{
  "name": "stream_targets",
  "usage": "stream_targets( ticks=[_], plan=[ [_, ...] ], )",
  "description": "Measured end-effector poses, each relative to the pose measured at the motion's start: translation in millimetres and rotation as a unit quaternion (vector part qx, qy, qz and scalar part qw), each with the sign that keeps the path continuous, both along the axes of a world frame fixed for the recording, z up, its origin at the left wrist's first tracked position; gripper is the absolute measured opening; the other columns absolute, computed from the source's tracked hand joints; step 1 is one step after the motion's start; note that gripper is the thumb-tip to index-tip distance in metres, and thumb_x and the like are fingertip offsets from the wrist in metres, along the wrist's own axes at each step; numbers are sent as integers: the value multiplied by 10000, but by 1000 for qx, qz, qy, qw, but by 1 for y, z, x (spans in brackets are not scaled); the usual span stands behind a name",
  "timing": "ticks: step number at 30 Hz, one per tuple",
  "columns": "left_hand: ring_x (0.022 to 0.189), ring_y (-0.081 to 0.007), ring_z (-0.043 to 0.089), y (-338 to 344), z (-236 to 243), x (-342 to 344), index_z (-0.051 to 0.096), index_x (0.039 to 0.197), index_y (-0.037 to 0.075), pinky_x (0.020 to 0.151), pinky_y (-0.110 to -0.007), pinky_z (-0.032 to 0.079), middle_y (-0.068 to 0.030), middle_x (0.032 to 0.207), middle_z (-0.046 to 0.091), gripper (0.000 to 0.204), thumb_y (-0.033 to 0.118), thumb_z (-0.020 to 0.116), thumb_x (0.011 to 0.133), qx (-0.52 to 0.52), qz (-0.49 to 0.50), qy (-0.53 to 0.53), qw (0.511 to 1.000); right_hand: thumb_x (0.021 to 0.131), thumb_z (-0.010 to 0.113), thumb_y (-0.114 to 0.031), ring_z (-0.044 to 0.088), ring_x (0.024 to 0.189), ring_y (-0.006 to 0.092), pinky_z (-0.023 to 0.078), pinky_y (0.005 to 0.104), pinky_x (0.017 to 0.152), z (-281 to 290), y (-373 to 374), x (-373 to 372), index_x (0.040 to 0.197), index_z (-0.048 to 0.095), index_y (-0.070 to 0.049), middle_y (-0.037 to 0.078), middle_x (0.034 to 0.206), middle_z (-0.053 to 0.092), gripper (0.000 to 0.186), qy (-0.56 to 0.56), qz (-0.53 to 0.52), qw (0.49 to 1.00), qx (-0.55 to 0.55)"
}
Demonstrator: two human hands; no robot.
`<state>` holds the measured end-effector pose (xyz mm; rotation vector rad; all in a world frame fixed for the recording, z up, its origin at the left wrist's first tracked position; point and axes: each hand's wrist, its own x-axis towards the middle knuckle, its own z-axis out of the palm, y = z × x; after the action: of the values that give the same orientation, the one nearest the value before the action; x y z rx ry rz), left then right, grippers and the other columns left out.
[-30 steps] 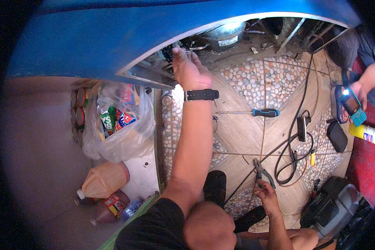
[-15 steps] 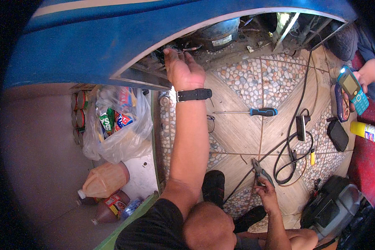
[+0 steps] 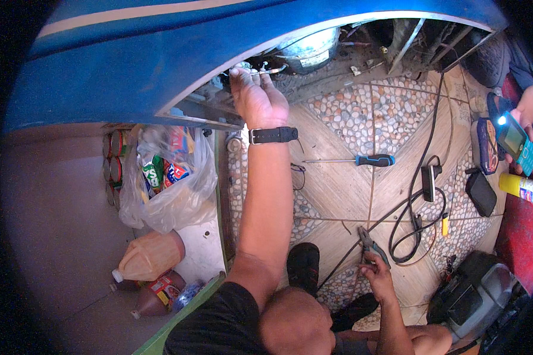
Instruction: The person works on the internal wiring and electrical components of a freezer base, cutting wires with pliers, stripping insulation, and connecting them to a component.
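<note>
My left hand (image 3: pixel 259 103), with a black watch on the wrist, reaches palm up into the low opening of a large blue appliance (image 3: pixel 130 65). Its fingertips are curled together at a thin metal tube (image 3: pixel 272 70) beside a rounded compressor (image 3: pixel 314 50); what they grip is partly hidden. Lower right, my right hand (image 3: pixel 378 275) is closed round the handles of pliers (image 3: pixel 368 241), held just above the tiled floor. Between the two hands a screwdriver (image 3: pixel 374 160) with a blue and black handle lies on the tiles.
A co-worker's hand (image 3: pixel 530 109) at right holds a teal phone (image 3: pixel 518 145) with its light on. A black cable (image 3: pixel 408 236) loops across the floor. Near it are a yellow can (image 3: pixel 520 188) and a black case (image 3: pixel 474 296). Left stand a plastic bag (image 3: pixel 177 201) and bottles (image 3: pixel 154 254).
The co-worker's phone has shifted right and down, and its light now falls brightly on the compressor and my left fingertips. My left hand has moved slightly; the pliers have barely moved.
</note>
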<state>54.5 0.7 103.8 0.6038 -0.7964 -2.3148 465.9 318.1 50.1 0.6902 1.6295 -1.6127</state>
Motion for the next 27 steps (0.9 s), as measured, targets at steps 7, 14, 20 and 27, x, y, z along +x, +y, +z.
stream_targets(
  ticks=[7,14,20,27],
  plan=[
    [1009,-155,527,8,9,5,606,1122,160,995,-375,415,23,1054,571,185,302,594,1004,-25,-5,-18,1000,892,578,41,643,1037,194,496,313,907,9,-11,-12,1348,527,0,101,1307,576,460,-8,-23,1000,-7],
    [1115,-266,568,10,1,5,523,1266,118,1043,-445,446,-58,1202,536,261,254,505,1044,-31,-30,21,999,956,580,-155,630,865,215,499,342,792,58,-15,-114,1188,624,-18,123,963,679,273,143,119,965,185],
    [1043,-236,594,4,-14,1,531,1159,57,1008,-394,488,-88,1082,595,294,326,466,1060,-78,-29,82,993,1041,492,-279,665,993,193,504,304,899,139,-92,-342,1230,621,9,127,1205,656,368,378,-146,910,-91],
    [791,-240,595,2,-22,-7,541,1056,77,769,-402,539,-78,846,570,204,278,514,1035,-63,-26,65,996,1033,419,-80,641,1091,296,525,387,970,132,-128,-434,1290,483,-10,167,1212,595,274,385,-192,862,-266]
  ],
)
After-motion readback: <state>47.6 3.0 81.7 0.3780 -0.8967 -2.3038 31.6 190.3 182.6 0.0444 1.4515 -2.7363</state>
